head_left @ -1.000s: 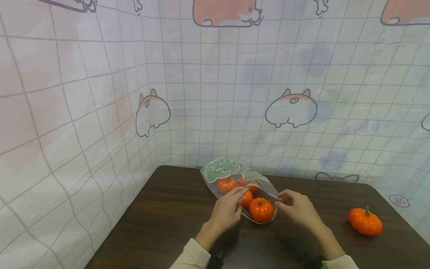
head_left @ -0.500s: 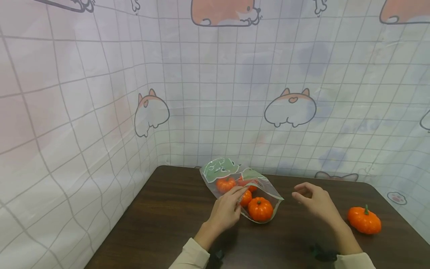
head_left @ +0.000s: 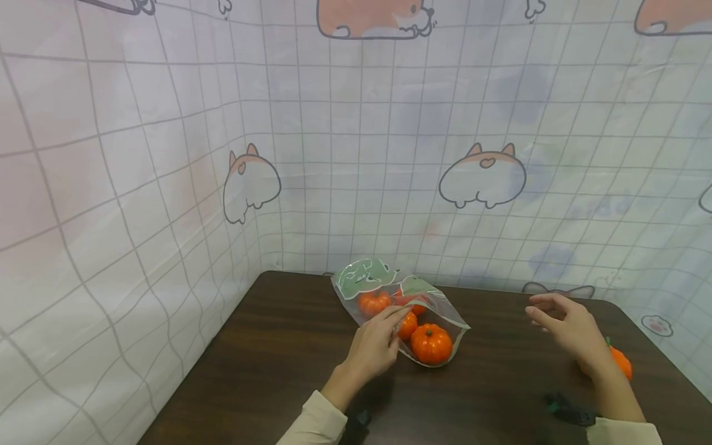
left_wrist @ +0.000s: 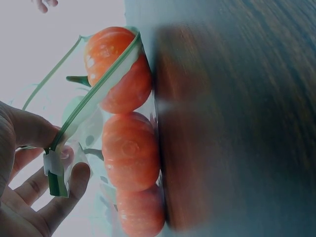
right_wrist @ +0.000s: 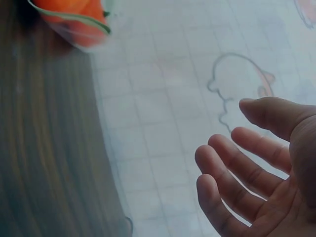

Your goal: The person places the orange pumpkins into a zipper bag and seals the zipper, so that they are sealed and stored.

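Observation:
A clear zip bag (head_left: pixel 453 318) with green printed patches lies on the table, its mouth spread toward the near right. Inside it are several small orange pumpkins (head_left: pixel 431 344). My left hand (head_left: pixel 374 343) pinches the bag's rim near the white slider (left_wrist: pixel 53 163), between thumb and fingers, as the left wrist view shows. To the right, my right hand (head_left: pixel 570 327) hovers over the table, fingers relaxed and holding nothing. Behind its wrist sits a loose orange pumpkin (head_left: pixel 620 363), partly hidden by the forearm. The right wrist view shows the fingers (right_wrist: pixel 237 168) apart from everything.
The dark wooden table (head_left: pixel 267 358) meets a white gridded curtain (head_left: pixel 356 216) with cartoon dogs at its back and left. Dark straps with devices sit under both wrists.
My right hand has let go of the bag's rim and moved right, toward the loose pumpkin. The left hand keeps its pinch in the same place.

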`<state>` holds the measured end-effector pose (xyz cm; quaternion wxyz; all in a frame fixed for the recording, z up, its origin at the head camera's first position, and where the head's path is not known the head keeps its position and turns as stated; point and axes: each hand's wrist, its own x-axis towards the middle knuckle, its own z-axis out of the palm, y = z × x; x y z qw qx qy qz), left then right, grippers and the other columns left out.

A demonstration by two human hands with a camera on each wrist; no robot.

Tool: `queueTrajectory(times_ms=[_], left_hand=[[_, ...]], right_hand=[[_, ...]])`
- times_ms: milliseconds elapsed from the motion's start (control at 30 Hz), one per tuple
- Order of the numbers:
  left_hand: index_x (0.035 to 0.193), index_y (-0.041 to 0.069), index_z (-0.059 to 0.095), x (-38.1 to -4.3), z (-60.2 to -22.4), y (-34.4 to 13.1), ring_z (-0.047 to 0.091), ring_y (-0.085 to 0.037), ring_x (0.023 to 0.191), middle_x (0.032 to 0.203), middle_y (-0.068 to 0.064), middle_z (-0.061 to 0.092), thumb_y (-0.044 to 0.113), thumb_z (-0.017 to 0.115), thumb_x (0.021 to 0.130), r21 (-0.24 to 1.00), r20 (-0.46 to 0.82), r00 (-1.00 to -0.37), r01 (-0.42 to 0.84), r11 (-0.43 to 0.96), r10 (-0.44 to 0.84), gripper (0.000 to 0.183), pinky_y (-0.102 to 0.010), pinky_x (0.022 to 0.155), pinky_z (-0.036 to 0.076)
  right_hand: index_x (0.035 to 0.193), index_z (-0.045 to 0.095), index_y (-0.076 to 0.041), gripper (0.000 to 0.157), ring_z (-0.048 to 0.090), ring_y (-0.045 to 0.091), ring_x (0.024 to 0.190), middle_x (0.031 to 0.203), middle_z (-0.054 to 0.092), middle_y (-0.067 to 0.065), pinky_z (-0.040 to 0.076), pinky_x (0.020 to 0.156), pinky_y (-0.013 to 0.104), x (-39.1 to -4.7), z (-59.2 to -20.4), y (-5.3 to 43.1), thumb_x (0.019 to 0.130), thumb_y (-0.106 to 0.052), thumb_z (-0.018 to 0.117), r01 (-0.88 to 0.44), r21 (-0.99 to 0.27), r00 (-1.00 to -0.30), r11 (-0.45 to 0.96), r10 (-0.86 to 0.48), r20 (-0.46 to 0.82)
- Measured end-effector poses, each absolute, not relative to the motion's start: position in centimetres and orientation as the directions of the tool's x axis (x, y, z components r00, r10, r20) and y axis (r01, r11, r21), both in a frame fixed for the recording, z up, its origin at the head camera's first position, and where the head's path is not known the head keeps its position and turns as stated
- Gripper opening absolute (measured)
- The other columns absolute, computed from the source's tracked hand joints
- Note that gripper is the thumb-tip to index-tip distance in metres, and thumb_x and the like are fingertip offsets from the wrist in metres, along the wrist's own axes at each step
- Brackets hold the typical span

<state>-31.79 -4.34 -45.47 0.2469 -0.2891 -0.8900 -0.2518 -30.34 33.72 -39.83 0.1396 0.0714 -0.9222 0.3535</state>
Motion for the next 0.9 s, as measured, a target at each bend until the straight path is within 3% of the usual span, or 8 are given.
queueTrajectory(times_ms=[167,300,400,567,667,800,867,900], left_hand=[[0.145,0.024,0.059,-31.8,-45.4,-4.3,0.055,-0.01,0.074,0.135,0.006,0.066,0.003,0.069,0.087,0.316,0.58,-0.718,0.634,0.706,0.386,0.062,-0.021,0.064,0.049],[0.145,0.023,0.059,-31.7,-45.3,-4.3,0.058,-0.011,0.077,0.136,0.005,0.066,0.003,0.069,0.088,0.312,0.582,-0.717,0.633,0.709,0.383,0.061,-0.022,0.065,0.05],[0.143,0.021,0.06,-31.7,-45.3,-4.5,0.061,-0.012,0.081,0.136,0.005,0.065,0.002,0.07,0.086,0.305,0.59,-0.712,0.633,0.711,0.381,0.062,-0.022,0.065,0.049],[0.143,0.019,0.061,-31.7,-45.2,-4.7,0.061,-0.014,0.083,0.136,0.005,0.065,0.001,0.072,0.084,0.304,0.598,-0.707,0.636,0.709,0.378,0.062,-0.022,0.064,0.046],[0.142,0.018,0.062,-31.7,-45.2,-4.7,0.063,-0.015,0.086,0.136,0.005,0.065,0.001,0.071,0.084,0.298,0.603,-0.702,0.638,0.71,0.378,0.061,-0.023,0.066,0.048],[0.141,0.017,0.063,-31.7,-45.3,-4.7,0.066,-0.015,0.093,0.135,0.005,0.066,0.001,0.07,0.084,0.296,0.608,-0.699,0.64,0.709,0.377,0.06,-0.026,0.069,0.053],[0.141,0.017,0.062,-31.8,-45.3,-4.7,0.066,-0.015,0.091,0.134,0.005,0.066,0.001,0.07,0.084,0.306,0.603,-0.704,0.639,0.706,0.376,0.061,-0.025,0.068,0.053],[0.142,0.018,0.062,-31.8,-45.4,-4.7,0.065,-0.014,0.088,0.133,0.005,0.066,0.001,0.07,0.084,0.313,0.6,-0.707,0.638,0.704,0.374,0.061,-0.025,0.068,0.053]], right_hand=[[0.135,0.06,-0.004,0.052,0.063,-0.01,0.078,0.102,0.073,-0.009,0.054,0.067,0.021,-29.7,-39.3,35.8,0.101,-0.043,0.061,-0.202,-0.66,-0.947,0.724,0.028,0.321],[0.135,0.058,-0.002,0.055,0.059,-0.014,0.076,0.089,0.062,-0.034,0.052,0.064,0.019,-29.3,-39.3,37.5,0.101,-0.045,0.06,-0.154,-0.667,-0.943,0.729,0.094,0.32],[0.136,0.057,0.0,0.059,0.057,-0.016,0.073,0.086,0.054,-0.041,0.052,0.06,0.022,-29.0,-39.5,38.8,0.101,-0.047,0.059,-0.117,-0.673,-0.938,0.73,0.141,0.316],[0.138,0.054,0.002,0.064,0.043,-0.022,0.076,0.091,0.044,-0.045,0.049,0.061,0.033,-28.5,-40.4,41.1,0.1,-0.049,0.059,-0.053,-0.672,-0.924,0.738,0.218,0.313],[0.136,0.055,0.0,0.064,0.033,-0.026,0.08,0.093,0.038,-0.046,0.044,0.066,0.027,-28.2,-41.0,42.3,0.099,-0.051,0.061,-0.013,-0.666,-0.906,0.746,0.272,0.323],[0.133,0.057,-0.003,0.061,0.033,-0.025,0.082,0.095,0.037,-0.047,0.041,0.065,0.02,-27.8,-41.7,43.6,0.096,-0.052,0.064,0.011,-0.704,-0.897,0.71,0.319,0.307],[0.135,0.056,-0.003,0.064,0.035,-0.021,0.086,0.104,0.05,-0.035,0.044,0.067,0.025,-27.7,-42.1,44.2,0.096,-0.052,0.064,0.024,-0.707,-0.9,0.707,0.323,0.293],[0.136,0.055,-0.002,0.065,0.044,-0.014,0.09,0.115,0.058,-0.023,0.048,0.071,0.03,-27.7,-42.3,44.5,0.096,-0.053,0.063,0.036,-0.711,-0.905,0.703,0.325,0.276]])
